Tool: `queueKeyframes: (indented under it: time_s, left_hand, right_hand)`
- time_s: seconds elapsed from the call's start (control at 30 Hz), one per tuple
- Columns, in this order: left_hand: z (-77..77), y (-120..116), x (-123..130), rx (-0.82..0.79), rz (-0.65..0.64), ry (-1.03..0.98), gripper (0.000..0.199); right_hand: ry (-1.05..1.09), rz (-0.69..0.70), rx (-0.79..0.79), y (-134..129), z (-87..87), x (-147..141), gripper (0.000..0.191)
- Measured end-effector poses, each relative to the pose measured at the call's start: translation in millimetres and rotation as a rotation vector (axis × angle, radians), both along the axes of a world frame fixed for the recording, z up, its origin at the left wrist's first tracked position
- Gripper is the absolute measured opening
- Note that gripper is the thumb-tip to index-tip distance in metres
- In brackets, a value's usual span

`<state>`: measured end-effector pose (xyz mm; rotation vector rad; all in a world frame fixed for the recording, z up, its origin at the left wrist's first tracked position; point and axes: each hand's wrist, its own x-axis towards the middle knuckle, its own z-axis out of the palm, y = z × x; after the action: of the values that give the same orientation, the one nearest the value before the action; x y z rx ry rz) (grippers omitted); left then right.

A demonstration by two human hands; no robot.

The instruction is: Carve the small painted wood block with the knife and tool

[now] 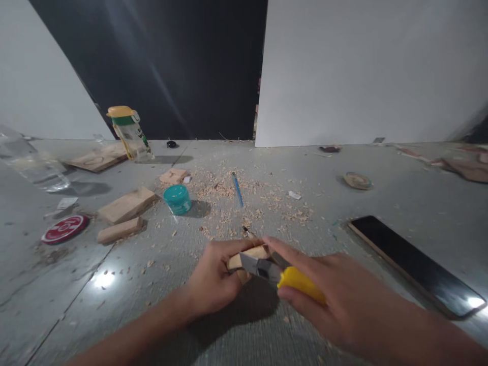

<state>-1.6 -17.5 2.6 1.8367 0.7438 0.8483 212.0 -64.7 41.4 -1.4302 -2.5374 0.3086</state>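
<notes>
My left hand (215, 277) is closed around a small pale piece of wood (256, 252), low in the middle of the head view. In my right hand (335, 292) is a yellow-handled utility knife (301, 284), gripped by its handle. Its grey metal end lies against the near side of the wood and points left. My right fingertips reach the wood's right end. Part of the wood is hidden behind my fingers and the knife. A thin dark-tipped item (247, 231) shows just beyond my hands.
Wood shavings (217, 185) cover the floor ahead, around a blue pencil-like stick (237, 189). A teal jar (177, 199), wood blocks (127, 205) and a red round lid (64, 229) lie left. Two bottles (131, 134) stand farther back. A phone (412, 262) lies right.
</notes>
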Motion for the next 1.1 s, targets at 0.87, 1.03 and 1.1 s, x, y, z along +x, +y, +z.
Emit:
queueKeyframes:
  time_s: [0.87,1.03,1.1]
  left_hand:
    - [1.9,-1.2,3.4,0.088,-0.013,0.062,0.058]
    - [2.2,-0.4,2.8,0.071,-0.053,0.007,0.058]
    - [3.2,0.3,2.4,0.051,-0.073,0.002,0.056]
  right_hand:
    - [-0.19,-0.037,0.042,-2.7,-7.6,-0.6,0.061]
    - [-0.216,-0.013,0.104,-3.5,-4.9,-0.5,0.058]
    - [-0.216,0.004,0.106,-3.4,-2.9,-0.8,0.057]
